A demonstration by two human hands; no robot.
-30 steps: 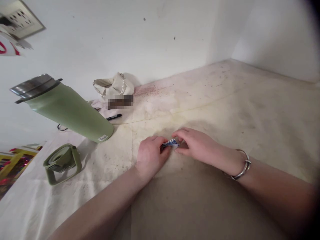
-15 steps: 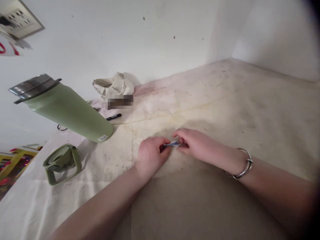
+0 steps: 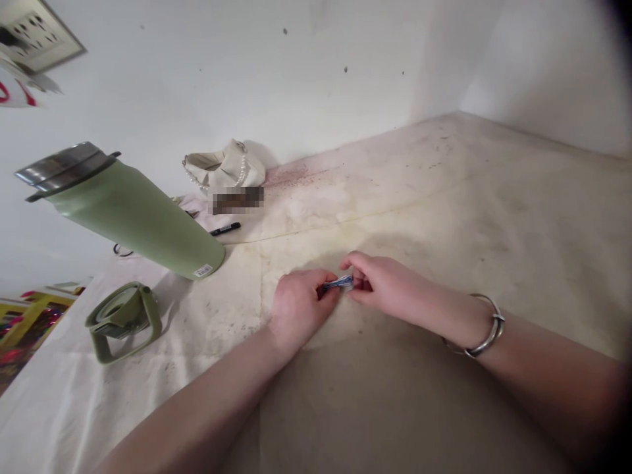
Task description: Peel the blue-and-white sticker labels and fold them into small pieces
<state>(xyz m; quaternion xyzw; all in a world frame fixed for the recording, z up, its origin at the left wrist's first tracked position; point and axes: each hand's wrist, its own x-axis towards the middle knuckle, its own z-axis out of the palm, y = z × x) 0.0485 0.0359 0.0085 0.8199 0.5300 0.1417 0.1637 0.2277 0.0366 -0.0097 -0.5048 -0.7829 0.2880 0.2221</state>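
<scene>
My left hand (image 3: 302, 304) is closed, with thumb and index finger pinching a small bundle of thin blue and white strands or strips (image 3: 338, 284). The bundle sticks out to the right from those fingertips; its left end is hidden in the hand. My right hand (image 3: 380, 278) is at the bundle's other end, its fingers curled in and its index finger bent above. Its fingertips appear to touch the bundle, though the exact contact is partly hidden. Both hands are low over the pale cloth (image 3: 419, 217) covering the table. A silver bracelet (image 3: 486, 336) circles my right wrist.
A tall green tumbler (image 3: 143, 214) with a steel rim stands on the left. Before it lies a green handled lid (image 3: 123, 321). Further back are a cream bag (image 3: 224, 164) with a beaded strap and a black pen (image 3: 226, 229). Walls bound the table behind.
The right fingertips have shifted slightly at the bundle's end, and more of the blue and white bundle shows between the hands. The left hand keeps its pinch.
</scene>
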